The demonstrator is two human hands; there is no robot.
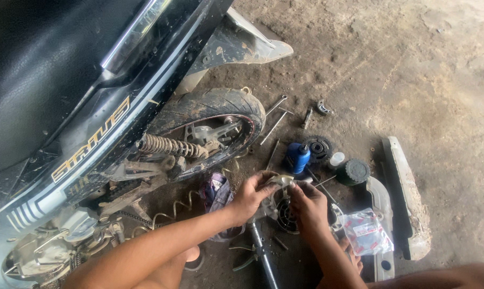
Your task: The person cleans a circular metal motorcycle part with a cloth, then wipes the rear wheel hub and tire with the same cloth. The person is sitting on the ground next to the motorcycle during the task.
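1. Bare packed dirt floor, dusty and stained, serves as the work surface.
2. Left hand [251, 194] and right hand [308, 206] both clamp a round metal part [282, 206], held low at centre frame.
3. Done, judging by layout: part is off the motorcycle [92, 123]; rear wheel [215, 131] at 10 o'clock is still mounted.
4. Loose wrenches [277, 115] at 12, blue bottle [297, 157] at 1, parts bag [366, 231] at 4: refitting looks left.
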